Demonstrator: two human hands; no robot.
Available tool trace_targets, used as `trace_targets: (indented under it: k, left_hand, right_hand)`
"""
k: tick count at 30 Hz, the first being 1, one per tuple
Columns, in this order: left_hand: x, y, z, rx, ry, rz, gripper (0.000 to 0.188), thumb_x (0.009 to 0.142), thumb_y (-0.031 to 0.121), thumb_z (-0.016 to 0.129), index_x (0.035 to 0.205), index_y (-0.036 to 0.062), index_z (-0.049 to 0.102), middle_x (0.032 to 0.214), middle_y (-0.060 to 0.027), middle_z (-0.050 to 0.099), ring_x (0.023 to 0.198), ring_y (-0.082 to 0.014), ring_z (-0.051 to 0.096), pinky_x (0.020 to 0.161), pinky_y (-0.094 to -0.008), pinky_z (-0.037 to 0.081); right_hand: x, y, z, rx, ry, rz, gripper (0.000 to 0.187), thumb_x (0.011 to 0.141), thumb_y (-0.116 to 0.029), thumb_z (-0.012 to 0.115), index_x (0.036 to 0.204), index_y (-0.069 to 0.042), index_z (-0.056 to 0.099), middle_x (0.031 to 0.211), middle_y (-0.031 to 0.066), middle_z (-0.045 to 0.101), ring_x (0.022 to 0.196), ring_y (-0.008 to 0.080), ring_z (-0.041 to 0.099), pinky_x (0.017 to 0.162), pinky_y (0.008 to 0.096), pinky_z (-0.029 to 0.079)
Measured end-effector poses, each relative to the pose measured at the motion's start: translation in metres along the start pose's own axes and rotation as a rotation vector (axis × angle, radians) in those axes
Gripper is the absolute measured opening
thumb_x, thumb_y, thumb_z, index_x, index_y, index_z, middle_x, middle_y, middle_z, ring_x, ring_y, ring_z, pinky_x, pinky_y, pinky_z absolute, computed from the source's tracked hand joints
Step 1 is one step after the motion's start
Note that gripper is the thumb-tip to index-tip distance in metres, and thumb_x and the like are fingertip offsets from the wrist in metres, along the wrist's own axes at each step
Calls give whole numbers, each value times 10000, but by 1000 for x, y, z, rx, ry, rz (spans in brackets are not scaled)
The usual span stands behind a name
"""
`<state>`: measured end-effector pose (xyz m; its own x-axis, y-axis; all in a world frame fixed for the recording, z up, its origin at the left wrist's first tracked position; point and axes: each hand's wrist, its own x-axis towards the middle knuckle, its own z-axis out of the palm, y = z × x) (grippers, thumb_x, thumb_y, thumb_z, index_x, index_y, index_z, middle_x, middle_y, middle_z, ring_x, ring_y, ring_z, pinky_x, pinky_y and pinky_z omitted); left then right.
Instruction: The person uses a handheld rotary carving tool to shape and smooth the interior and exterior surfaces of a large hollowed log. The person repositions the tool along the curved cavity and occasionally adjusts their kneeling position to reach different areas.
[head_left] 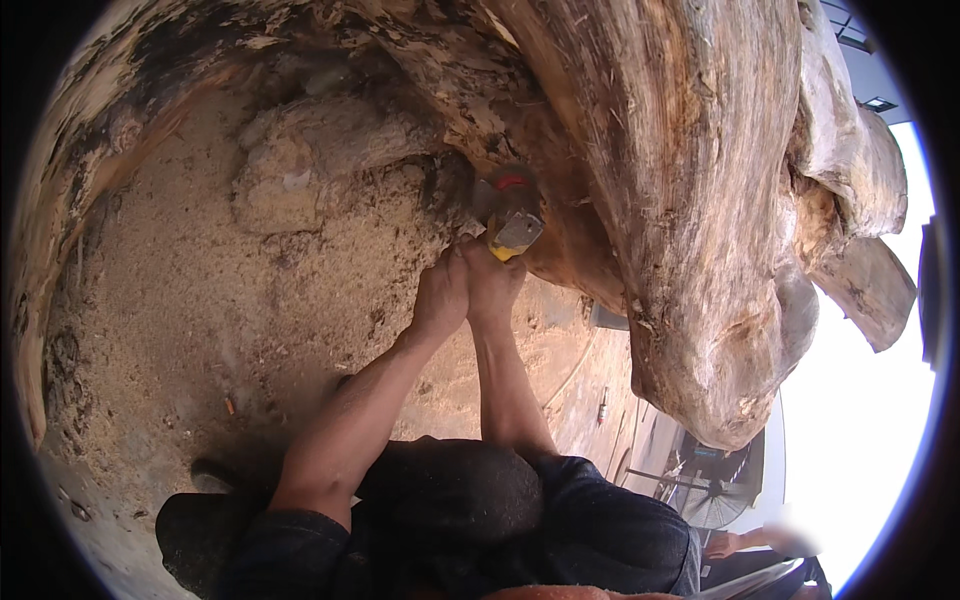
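Observation:
My left hand (pixel 442 298) and my right hand (pixel 491 284) are close together in front of me, both arms stretched forward. Closed fingers of both hands grip a yellow and grey tool (pixel 517 234), whose blocky grey end sticks up beside the right hand; it looks like a power tool, but its exact kind is unclear. Just beyond the hands is a dark rounded part with a red mark (pixel 511 182), blurred. The tool sits against the base of a large weathered wood trunk (pixel 690 170). My hands hide its working end.
Sawdust-covered ground (pixel 300 270) spreads to the left, with a raised lump (pixel 285 180) on it. A small orange item (pixel 230 406) lies there. At the right stand a fan (pixel 712 500) and another person (pixel 770 545). A small bottle-like item (pixel 603 405) lies near the trunk.

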<state>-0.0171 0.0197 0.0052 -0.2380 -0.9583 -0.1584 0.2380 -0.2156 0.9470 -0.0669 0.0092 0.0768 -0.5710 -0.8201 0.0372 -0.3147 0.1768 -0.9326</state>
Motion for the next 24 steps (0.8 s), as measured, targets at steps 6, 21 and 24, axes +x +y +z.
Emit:
trace_targets:
  k: [6,21,24]
  left_hand:
    - [-1,-17,0,95,108,194,382,1063,280,377,1049,-48,574,880,-365,635,866,-535,641,658,-576,496]
    - [-12,-25,8,69,43,212,330,1046,210,367,1147,-40,556,889,-318,661,823,-514,660,680,-538,531]
    - [-13,-24,20,38,111,379,291,1030,184,393,1118,-44,551,898,-313,663,833,-501,666,654,-527,533]
  right_hand:
    - [-3,5,6,-80,-53,-48,103,797,-53,716,850,-6,642,811,19,657,731,103,581,654,286,476]
    - [-12,9,-9,69,8,98,83,790,-27,699,843,6,645,797,22,658,727,108,591,660,282,479]
    - [-10,10,-19,52,19,76,76,796,-25,698,852,4,654,804,17,664,732,109,593,667,282,481]
